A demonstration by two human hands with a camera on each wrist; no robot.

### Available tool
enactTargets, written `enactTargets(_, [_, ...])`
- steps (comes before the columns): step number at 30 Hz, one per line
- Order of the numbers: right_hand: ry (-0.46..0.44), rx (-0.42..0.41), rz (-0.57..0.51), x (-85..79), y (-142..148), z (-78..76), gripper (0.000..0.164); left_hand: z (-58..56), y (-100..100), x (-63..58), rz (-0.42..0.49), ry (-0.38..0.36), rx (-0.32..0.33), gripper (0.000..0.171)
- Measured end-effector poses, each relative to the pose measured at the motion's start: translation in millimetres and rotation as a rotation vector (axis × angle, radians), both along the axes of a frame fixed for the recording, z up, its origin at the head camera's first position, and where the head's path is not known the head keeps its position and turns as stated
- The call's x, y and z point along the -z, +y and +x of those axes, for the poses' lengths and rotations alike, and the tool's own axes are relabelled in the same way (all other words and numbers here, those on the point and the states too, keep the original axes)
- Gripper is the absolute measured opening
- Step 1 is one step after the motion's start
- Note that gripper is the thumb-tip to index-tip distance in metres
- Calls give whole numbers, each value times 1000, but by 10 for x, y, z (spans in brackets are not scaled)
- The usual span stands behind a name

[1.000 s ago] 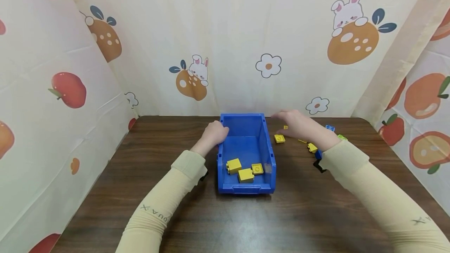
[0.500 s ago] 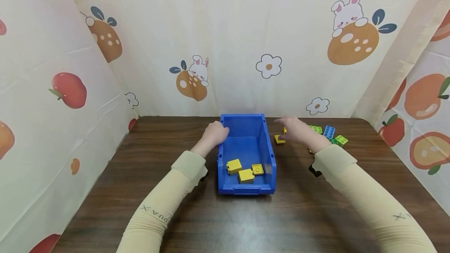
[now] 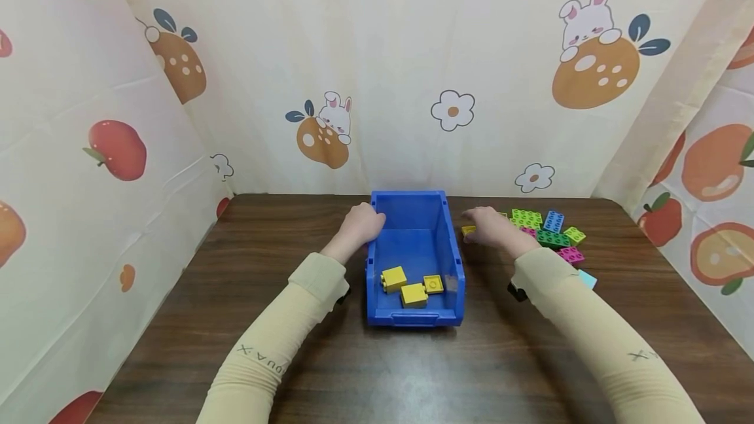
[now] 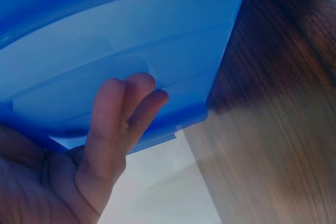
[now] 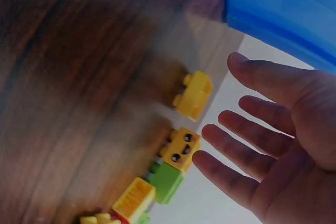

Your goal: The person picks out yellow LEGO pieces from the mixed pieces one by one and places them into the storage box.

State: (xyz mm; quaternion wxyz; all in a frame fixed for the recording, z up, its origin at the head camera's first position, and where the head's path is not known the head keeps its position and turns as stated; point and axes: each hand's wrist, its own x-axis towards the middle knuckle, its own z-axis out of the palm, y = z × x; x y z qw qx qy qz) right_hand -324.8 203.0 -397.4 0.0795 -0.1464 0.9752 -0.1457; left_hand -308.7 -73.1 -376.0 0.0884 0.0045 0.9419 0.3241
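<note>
A blue plastic bin stands mid-table, holding a yellow brick, another yellow brick and a flat yellow piece. My left hand grips the bin's left rim; in the left wrist view several fingers lie against its outer wall. Right of the bin, my right hand hovers over loose bricks, its fingers spread and holding nothing. Near its fingertips in the right wrist view are a yellow brick and a yellow brick with a printed face beside a green one.
To the right lie a lime-green brick, a blue brick, a dark green brick, a magenta brick and a light blue piece. A printed curtain hangs behind the dark wooden table.
My right hand has come lower and nearer me over the yellow pieces, and its forearm has shifted left, uncovering more coloured bricks. The left hand stays on the bin's rim.
</note>
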Motion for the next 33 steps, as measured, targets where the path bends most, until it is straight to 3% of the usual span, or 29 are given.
enactTargets(12, [-3, -2, 44, 157, -6, -64, 48, 3, 7, -4, -3, 10, 5, 43])
enactTargets(33, [11, -8, 61, 219, -9, -133, 31, 15, -1, -7, 5, 14, 9, 42])
